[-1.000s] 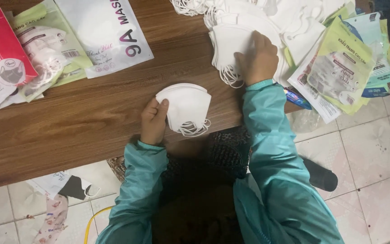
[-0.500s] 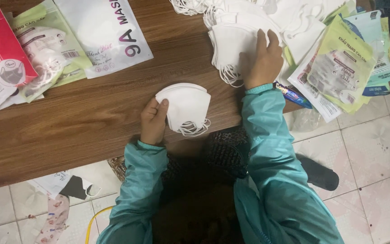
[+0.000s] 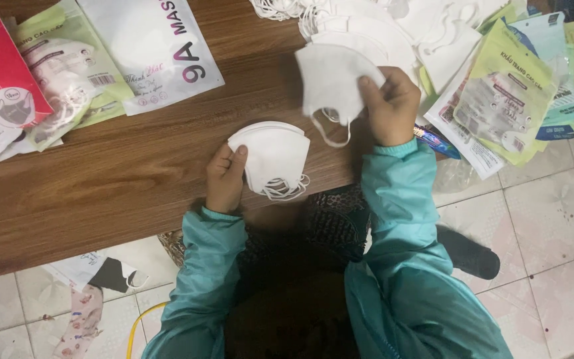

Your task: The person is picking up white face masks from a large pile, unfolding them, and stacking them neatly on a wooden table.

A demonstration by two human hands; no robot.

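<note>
Dim indoor light, colours muted, soft shadows under the hands, slight blur, darker at the bottom centre

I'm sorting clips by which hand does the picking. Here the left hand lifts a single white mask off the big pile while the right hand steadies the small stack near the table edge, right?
Not quite: the hands are swapped. In the head view the right hand lifts the single white mask off the big pile, while the left hand steadies the small stack near the table edge.
</note>
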